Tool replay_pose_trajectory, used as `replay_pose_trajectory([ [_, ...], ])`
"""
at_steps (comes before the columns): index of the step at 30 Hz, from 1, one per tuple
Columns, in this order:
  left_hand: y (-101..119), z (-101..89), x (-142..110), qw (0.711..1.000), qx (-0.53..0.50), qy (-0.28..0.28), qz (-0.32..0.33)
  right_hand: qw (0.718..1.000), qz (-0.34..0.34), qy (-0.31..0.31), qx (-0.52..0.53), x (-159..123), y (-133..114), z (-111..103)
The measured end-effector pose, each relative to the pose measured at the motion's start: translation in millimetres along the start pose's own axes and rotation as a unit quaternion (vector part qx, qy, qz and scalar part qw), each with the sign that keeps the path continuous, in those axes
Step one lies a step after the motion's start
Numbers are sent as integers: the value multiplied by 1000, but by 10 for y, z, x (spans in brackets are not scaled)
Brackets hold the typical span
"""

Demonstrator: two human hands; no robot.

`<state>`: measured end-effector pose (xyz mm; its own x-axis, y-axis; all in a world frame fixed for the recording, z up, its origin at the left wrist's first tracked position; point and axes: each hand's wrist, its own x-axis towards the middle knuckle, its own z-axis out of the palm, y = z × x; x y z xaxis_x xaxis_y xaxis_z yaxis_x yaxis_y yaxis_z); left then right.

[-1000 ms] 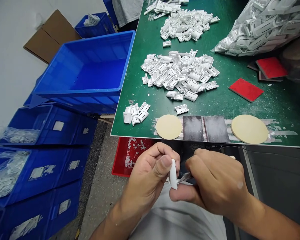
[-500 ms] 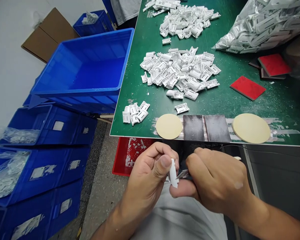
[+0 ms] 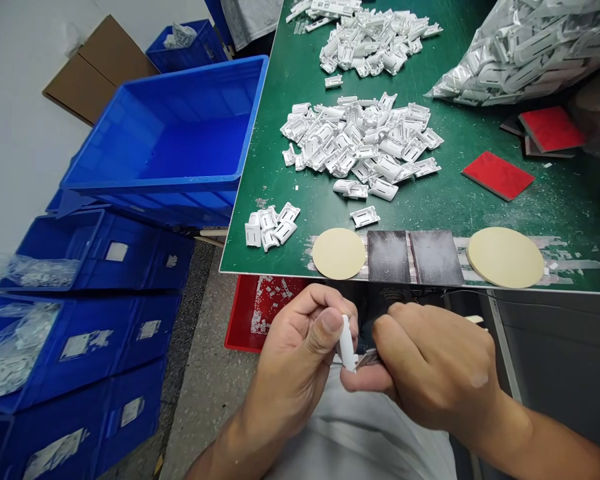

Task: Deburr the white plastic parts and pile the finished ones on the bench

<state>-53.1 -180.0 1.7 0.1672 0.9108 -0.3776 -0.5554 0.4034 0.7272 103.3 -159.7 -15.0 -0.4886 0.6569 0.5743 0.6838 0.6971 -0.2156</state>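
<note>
My left hand [image 3: 300,347] pinches a small white plastic part [image 3: 347,343] between thumb and fingers, holding it nearly upright in front of the table edge. My right hand [image 3: 437,360] is wrapped round a knife, whose short flat metal blade [image 3: 368,359] meets the part's lower right side. The right thumb presses under the part's lower end. A pale tip, perhaps the knife's handle end [image 3: 474,320], shows behind the right hand; the rest of the handle is hidden. Below the hands stands a red bin [image 3: 240,320] with white scraps in it.
On the green table [image 3: 260,160] lie a large pile of white parts [image 3: 350,140], a smaller group [image 3: 270,227], round cream pads [image 3: 339,253], dark square pads [image 3: 387,257] and red pads [image 3: 499,175]. A clear bag of parts [image 3: 540,53] and a blue crate [image 3: 155,180] stand nearby.
The knife blade has shifted slightly down and tilted at the part's lower end, with the right thumb a little higher. The left hand keeps its pinch on the part.
</note>
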Motion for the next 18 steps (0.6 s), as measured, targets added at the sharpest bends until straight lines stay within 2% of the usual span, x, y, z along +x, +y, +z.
replay_pose_trajectory([
  [4, -21, -15, -10, 1000, 27, 11, 6, 998, 13, 7, 65, -62, -6, 34],
  [6, 14, -60, 33, 988, 116, 55, 82, 984, 64, -3, 169, -109, -16, 48],
  [7, 53, -94, 78, 967, 189, 93, 142, 963, 114, -18, 244, -130, -23, 51],
  [8, 106, -136, 140, 928, 277, 134, 209, 928, 172, -31, 328, -148, -33, 48],
  [10, 241, -237, 308, 809, 458, 189, 315, 831, 262, -43, 488, -166, -61, 21],
  [11, 312, -292, 407, 745, 537, 196, 344, 798, 275, -41, 535, -167, -79, -6],
  [12, 376, -349, 509, 688, 602, 195, 355, 787, 265, -37, 556, -166, -100, -42],
  [13, 429, -404, 610, 641, 653, 192, 354, 794, 243, -37, 556, -167, -122, -89],
  [15, 490, -497, 785, 579, 717, 193, 337, 830, 202, -55, 516, -185, -167, -203],
  [16, 498, -527, 852, 561, 733, 198, 331, 847, 197, -65, 490, -207, -188, -266],
  [18, 484, -539, 934, 541, 742, 208, 336, 860, 207, -78, 459, -276, -229, -392],
])
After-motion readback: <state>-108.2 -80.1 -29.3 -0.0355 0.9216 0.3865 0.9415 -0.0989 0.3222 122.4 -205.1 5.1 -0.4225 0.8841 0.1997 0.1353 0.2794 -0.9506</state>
